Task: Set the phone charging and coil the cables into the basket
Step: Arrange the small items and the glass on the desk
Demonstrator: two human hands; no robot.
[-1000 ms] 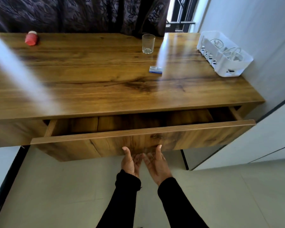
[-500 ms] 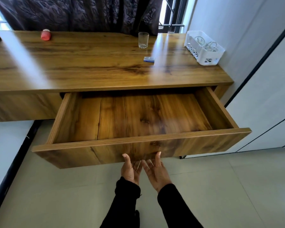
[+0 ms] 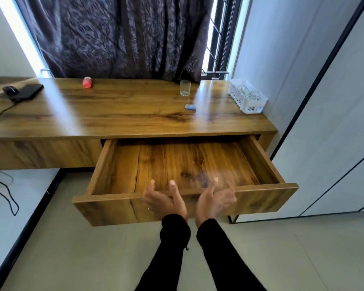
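Note:
A white slotted basket [image 3: 253, 106] with coiled white cables [image 3: 253, 95] inside stands at the desk's far right end. The wooden drawer [image 3: 114, 208] under the desk is pulled far out and shows a bare wooden bottom. My left hand [image 3: 163, 199] and my right hand [image 3: 215, 198] hover palm-up just in front of the drawer's front panel, fingers loose, holding nothing. The right hand is blurred. No phone is clearly in view.
On the wooden desk [image 3: 122, 114] stand a drinking glass [image 3: 185, 87], a small blue-white packet [image 3: 190, 107], a red object [image 3: 87, 82], and at the far left a dark flat device [image 3: 29, 91] with a mouse [image 3: 10, 89]. A black cord [image 3: 7, 192] hangs at left. White cabinet panels stand at right.
The drawer slid out from nearly closed to fully extended. My hands left its lower edge and rose apart in front of the panel. The view pulled back and up.

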